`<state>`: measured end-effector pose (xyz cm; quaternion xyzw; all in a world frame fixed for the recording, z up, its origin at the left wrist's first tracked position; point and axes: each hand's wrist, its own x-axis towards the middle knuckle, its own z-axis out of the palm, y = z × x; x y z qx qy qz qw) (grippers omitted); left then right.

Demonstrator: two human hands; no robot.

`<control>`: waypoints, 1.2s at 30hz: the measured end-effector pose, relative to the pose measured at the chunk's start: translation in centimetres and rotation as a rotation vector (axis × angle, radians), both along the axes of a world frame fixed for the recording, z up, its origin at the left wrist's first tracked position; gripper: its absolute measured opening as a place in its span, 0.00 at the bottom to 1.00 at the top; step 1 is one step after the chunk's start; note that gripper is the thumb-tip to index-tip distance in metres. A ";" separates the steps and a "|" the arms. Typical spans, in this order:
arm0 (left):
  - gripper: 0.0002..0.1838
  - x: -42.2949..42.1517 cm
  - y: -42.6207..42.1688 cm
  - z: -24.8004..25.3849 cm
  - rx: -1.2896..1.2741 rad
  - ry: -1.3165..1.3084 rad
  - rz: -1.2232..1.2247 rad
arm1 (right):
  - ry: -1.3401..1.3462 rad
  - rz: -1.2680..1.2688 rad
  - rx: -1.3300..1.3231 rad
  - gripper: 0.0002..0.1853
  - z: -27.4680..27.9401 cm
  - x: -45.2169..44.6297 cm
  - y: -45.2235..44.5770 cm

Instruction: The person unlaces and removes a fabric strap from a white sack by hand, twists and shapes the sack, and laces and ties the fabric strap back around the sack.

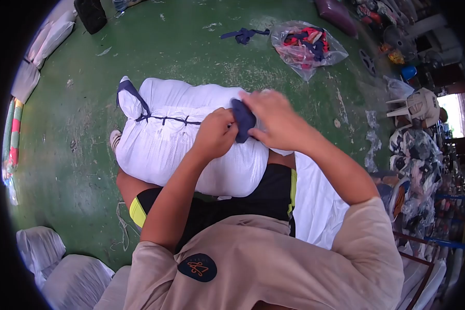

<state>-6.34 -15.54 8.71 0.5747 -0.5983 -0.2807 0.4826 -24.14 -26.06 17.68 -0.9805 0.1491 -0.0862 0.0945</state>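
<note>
A stuffed white woven sack (160, 139) lies on its side between my knees. A dark navy cloth strip (157, 119) is laced along its seam and wrapped around the bunched corner at the far left. My left hand (215, 133) is closed in a pinch on the strip near the sack's right end. Against it, a bunched navy part of the cloth stands up between my two hands. My right hand (279, 116), slightly blurred, curves around that bunched part with thumb and fingers touching it.
On the green floor (191, 51) lie a clear plastic bag (333, 54) of red and navy cloth and a loose navy strip (243, 35). White sacks (77, 281) lie at lower left. A person (423, 108) sits at the right among bagged goods.
</note>
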 end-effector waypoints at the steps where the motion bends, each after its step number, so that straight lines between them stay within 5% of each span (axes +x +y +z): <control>1: 0.08 0.2 0.1 0.2 -0.023 -0.167 -0.023 | 0.341 -0.118 0.172 0.32 -0.7 1.0 0.2; 7: 0.07 0.3 0.0 0.6 0.096 0.193 0.043 | 0.680 -0.193 0.443 0.25 2.1 1.2 -3.5; 11: 0.08 -1.8 -1.9 1.1 0.070 0.112 -0.052 | -0.222 -0.259 0.858 0.17 0.3 -3.2 -5.6; 14: 0.08 -1.9 -2.8 1.5 0.104 0.027 -0.065 | -0.447 -0.301 1.194 0.12 -0.5 -1.9 -3.0; 16: 0.08 -1.3 -3.4 1.5 0.129 -0.069 -0.068 | -0.794 -0.487 1.700 0.15 -2.7 -0.6 -1.7; 18: 0.08 0.0 -2.4 0.7 0.184 -0.177 -0.081 | -0.936 -0.267 1.961 0.14 -2.6 0.8 -1.3; 22: 0.07 2.0 -0.5 0.6 0.284 -0.478 -0.122 | -0.846 -0.192 1.513 0.13 -4.3 6.5 2.8; 24: 0.08 0.3 -0.2 1.7 0.361 0.181 -0.005 | -0.920 -0.126 1.108 0.15 -4.3 9.0 5.3; 26: 0.09 -0.3 -0.6 2.1 0.425 0.844 0.133 | -0.923 -0.079 1.205 0.16 -4.3 10.4 5.9; 27: 0.09 0.1 -0.9 1.7 0.444 0.838 0.125 | -0.936 -0.098 1.211 0.16 -4.4 11.0 5.8; 31: 0.15 1.8 -1.4 -1.7 -0.034 0.066 -0.109 | -0.878 -0.161 1.177 0.17 -5.2 13.4 5.8; 36: 0.17 2.9 -1.6 -3.3 -0.010 0.040 -0.097 | -0.853 -0.196 1.207 0.18 -5.8 15.2 5.5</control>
